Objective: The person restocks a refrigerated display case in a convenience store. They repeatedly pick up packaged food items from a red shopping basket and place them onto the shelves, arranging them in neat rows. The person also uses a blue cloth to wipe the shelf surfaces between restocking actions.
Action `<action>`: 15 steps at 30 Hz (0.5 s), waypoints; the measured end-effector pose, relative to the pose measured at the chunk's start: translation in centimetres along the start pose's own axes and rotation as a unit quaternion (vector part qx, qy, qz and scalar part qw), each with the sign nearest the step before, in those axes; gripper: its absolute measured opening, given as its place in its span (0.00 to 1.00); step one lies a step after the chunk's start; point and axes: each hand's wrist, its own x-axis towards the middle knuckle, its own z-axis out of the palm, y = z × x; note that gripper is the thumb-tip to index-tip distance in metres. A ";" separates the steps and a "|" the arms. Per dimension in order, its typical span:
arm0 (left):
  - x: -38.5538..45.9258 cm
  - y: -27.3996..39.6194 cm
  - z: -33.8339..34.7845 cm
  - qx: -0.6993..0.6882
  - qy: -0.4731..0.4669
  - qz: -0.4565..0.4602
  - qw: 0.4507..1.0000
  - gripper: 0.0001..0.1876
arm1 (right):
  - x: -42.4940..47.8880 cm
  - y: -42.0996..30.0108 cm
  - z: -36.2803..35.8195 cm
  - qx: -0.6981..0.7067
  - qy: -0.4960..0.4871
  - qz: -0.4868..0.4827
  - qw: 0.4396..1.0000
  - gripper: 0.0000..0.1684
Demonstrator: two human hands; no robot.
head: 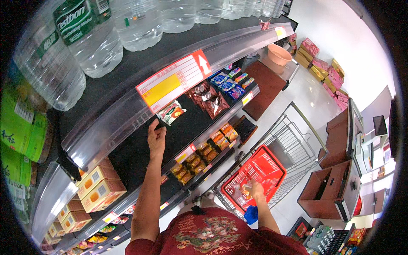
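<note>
My left hand [156, 140] is raised at a dark shelf, its thumb and fingers apart and nothing between them. Just beyond its fingertips lies a small white, green and orange snack packet [172, 112]. My right hand [256, 191] is lowered into a red plastic basket [271, 162] that sits in a metal shopping cart [296, 127]. Clear-wrapped packets [239, 193] lie in the basket against the fingers of that hand; whether it grips one cannot be made out. A blue item [251, 214] shows below my right wrist.
Large water bottles [92, 38] line the upper shelf, whose clear front rail carries a price tag [173, 81]. Brown packets [210, 98] and blue packs [228, 84] share the snack's shelf. Boxed goods [102, 194] stand at left. Brown counters [328, 191] are at right.
</note>
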 end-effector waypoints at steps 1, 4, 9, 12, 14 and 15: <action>0.0 0.5 0.3 -0.003 -0.010 -0.009 1.000 0.25 | 0.4 -0.1 0.5 -0.029 0.023 -0.035 0.999 0.23; -0.1 0.7 -0.5 0.005 -0.019 -0.010 1.000 0.26 | 2.7 -6.5 -1.5 0.099 0.085 -0.129 0.983 0.17; 0.3 1.1 -1.1 -0.026 -0.041 -0.041 0.998 0.28 | 2.4 -26.5 -11.0 0.304 0.088 -0.297 0.901 0.15; 0.5 0.6 -0.6 -0.034 -0.056 -0.017 0.998 0.28 | 5.8 -33.9 -11.5 0.313 0.184 -0.459 0.811 0.19; 1.2 -0.9 -0.8 -0.022 -0.049 0.001 0.999 0.27 | 8.4 -37.6 -10.5 0.320 0.162 -0.469 0.807 0.23; 1.1 -0.7 -0.1 -0.060 -0.036 0.000 0.998 0.25 | 9.2 -38.8 -10.3 0.327 0.119 -0.433 0.832 0.25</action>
